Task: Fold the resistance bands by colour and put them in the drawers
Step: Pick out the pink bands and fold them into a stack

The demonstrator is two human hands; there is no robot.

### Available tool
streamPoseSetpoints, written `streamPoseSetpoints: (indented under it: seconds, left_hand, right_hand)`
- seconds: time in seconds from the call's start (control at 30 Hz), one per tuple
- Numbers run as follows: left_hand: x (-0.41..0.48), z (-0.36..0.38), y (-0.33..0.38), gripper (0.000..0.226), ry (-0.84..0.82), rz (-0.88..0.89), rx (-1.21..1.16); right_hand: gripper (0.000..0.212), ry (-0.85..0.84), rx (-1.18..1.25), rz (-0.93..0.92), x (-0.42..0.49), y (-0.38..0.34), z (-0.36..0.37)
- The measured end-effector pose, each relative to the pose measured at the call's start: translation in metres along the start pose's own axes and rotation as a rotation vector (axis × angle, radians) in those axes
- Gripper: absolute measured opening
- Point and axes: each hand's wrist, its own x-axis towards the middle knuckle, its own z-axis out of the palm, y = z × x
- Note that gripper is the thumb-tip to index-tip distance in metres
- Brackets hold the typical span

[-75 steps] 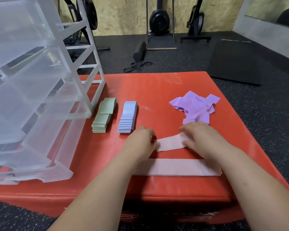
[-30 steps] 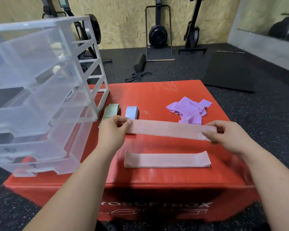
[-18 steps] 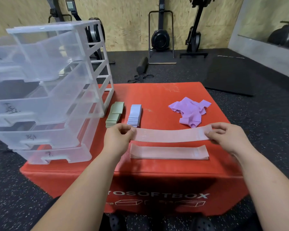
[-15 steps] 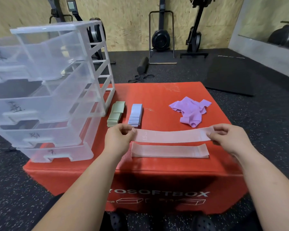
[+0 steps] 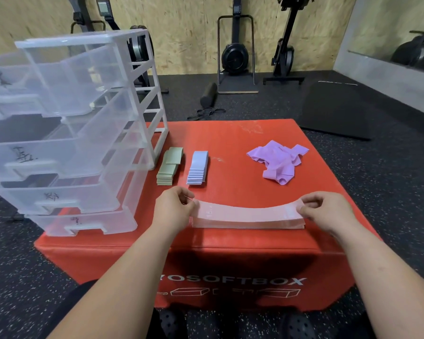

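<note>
A pink resistance band [image 5: 249,212] stretches between my hands, sagging onto a second pink band [image 5: 247,225] that lies flat on the red soft box [image 5: 233,250]. My left hand [image 5: 173,211] pinches the upper band's left end and my right hand [image 5: 328,211] pinches its right end. A stack of folded green bands [image 5: 168,167] and a stack of folded blue bands [image 5: 198,168] lie side by side beyond my left hand. A loose heap of purple bands [image 5: 278,161] sits at the far right. The clear plastic drawer unit [image 5: 66,133] stands on the box's left, several drawers pulled out.
Around the box is black rubber gym floor. A dark mat [image 5: 335,111] lies at the back right, and a foam roller [image 5: 208,95] with a black strap lies behind the box. Exercise machines [image 5: 235,52] stand against the wooden wall.
Both hands lifted a pink band, stretched it out, then lowered it toward me until it lies over the second pink band. The view has pulled back.
</note>
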Motion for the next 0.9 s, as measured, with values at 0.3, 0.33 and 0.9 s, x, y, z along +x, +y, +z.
streamPoseSetpoints:
  seconds: [0.3,0.33,0.9]
  left_hand:
    - [0.003,0.004,-0.003,0.01,-0.014,0.056,0.116]
    - [0.003,0.005,-0.004,0.011,-0.017,0.06,0.12]
    - [0.009,-0.001,-0.017,0.05,-0.267,0.391,0.265]
  right_hand:
    - [0.02,-0.019,-0.189,-0.072,0.004,0.0,0.008]
    - [0.019,-0.022,-0.204,-0.077,0.004,-0.001,0.009]
    - [0.057,-0.28,-0.515,-0.406,0.009,0.012,0.001]
